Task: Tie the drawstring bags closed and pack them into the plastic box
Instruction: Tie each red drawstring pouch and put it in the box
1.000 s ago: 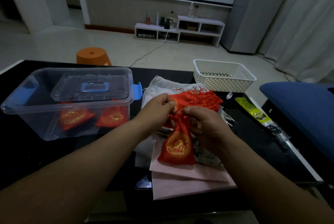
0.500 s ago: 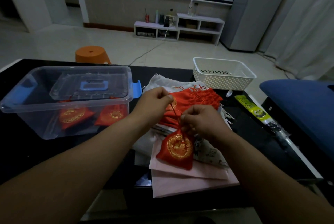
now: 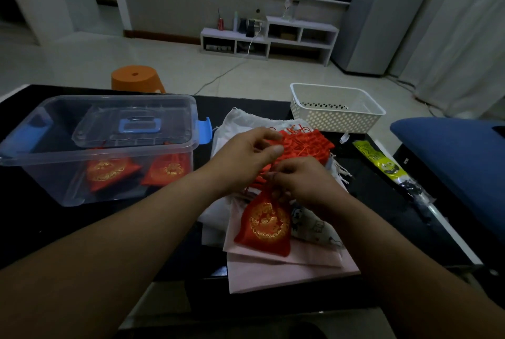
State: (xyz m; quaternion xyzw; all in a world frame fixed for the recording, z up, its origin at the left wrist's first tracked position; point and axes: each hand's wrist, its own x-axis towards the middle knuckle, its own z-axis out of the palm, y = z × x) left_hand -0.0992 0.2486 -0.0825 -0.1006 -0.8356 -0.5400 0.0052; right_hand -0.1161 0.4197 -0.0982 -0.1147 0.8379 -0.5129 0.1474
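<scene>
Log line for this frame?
step: tying red bag | left hand: pinches cord | right hand: grips bag neck | plastic box: two bags inside

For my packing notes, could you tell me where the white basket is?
In the head view, the white basket sits on the table, far right, behind the red bags.

2 bags [image 3: 105, 172] [image 3: 168, 170] in box [image 3: 54, 188], 1 bskt [image 3: 336, 120]

Red drawstring bag [image 3: 266, 222] with gold round emblem; clear plastic box [image 3: 54, 131], blue latches [image 3: 205, 131], 2 red-and-gold bags [image 3: 109, 172]; white hole-dotted basket [image 3: 336, 120]; orange stool [image 3: 136, 79]; black worktop [image 3: 41, 229]; pink sheets [image 3: 287, 275].
</scene>
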